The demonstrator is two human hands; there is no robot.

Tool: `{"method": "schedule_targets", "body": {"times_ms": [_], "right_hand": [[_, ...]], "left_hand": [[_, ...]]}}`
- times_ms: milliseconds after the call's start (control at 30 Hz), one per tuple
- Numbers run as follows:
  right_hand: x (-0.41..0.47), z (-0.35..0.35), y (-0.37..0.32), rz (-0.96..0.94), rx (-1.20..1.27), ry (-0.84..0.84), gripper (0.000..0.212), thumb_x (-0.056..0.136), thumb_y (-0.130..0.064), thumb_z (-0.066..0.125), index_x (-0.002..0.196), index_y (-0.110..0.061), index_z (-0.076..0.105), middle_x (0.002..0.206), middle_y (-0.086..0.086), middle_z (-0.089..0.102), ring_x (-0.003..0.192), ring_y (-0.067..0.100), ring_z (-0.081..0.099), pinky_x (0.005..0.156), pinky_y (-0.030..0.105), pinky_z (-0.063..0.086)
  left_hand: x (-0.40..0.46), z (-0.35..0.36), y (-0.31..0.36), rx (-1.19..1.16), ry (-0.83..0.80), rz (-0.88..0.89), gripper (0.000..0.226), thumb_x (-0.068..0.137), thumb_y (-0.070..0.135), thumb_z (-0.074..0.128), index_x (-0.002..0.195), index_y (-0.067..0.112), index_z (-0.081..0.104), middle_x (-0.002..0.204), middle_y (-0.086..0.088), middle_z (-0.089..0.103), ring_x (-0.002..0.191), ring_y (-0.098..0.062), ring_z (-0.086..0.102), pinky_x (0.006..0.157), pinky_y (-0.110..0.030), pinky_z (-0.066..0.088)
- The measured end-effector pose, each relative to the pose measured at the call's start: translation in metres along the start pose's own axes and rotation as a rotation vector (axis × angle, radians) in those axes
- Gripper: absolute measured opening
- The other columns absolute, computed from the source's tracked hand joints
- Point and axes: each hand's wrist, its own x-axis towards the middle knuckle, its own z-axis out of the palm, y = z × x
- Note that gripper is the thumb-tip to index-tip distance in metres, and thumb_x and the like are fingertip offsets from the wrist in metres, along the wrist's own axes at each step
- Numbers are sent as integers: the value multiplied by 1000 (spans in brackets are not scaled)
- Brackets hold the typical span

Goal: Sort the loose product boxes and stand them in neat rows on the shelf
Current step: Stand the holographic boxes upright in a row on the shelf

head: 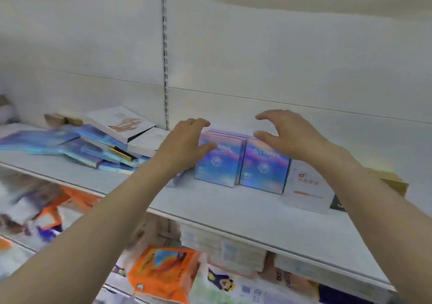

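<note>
A: Standing blue boxes [240, 163], centre of the shelf [210, 210]: how would they handle?

B: Probably light, stiff card with a glossy, likely slippery face; best squeezed by the outer side edges. Two rows stand side by side, several deep; exact count hidden.

A: The hands?

B: Left hand [184, 144] and right hand [287, 135], both spread, flank the rows, holding nothing. A loose pile [93, 147] lies left; one white box [308, 186] right.

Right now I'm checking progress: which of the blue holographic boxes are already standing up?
The two rows of blue boxes between the hands stand upright, fronts facing out; the pile of blue boxes at left lies flat.
</note>
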Motion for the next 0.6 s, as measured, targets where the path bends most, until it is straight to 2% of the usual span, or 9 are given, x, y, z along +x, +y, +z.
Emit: {"method": "schedule_targets", "body": {"times_ms": [167, 267, 600], "right_hand": [[33, 26, -145, -169, 86, 81, 52, 95, -45, 57, 142, -26, 47, 148, -3, 47, 137, 18, 37, 106, 32, 33], [49, 46, -214, -226, 136, 77, 54, 96, -44, 56, 145, -28, 43, 151, -7, 42, 140, 14, 31, 107, 30, 32], [128, 141, -362, -361, 264, -17, 55, 94, -45, 59, 144, -27, 45, 150, -6, 43, 139, 13, 32, 106, 28, 31]], "left_hand": [[-59, -91, -103, 95, 46, -81, 57, 88, 40, 66, 137, 20, 47, 134, -5, 54, 126, -24, 45, 100, -35, 37], [-91, -130, -152, 101, 67, -108, 56, 88, 39, 66, 137, 20, 47, 134, -2, 54, 125, -20, 45, 97, -30, 37], [-152, -178, -310, 156, 128, -240, 56, 89, 43, 64, 138, 22, 47, 140, 5, 52, 130, -16, 43, 102, -28, 35]]}}
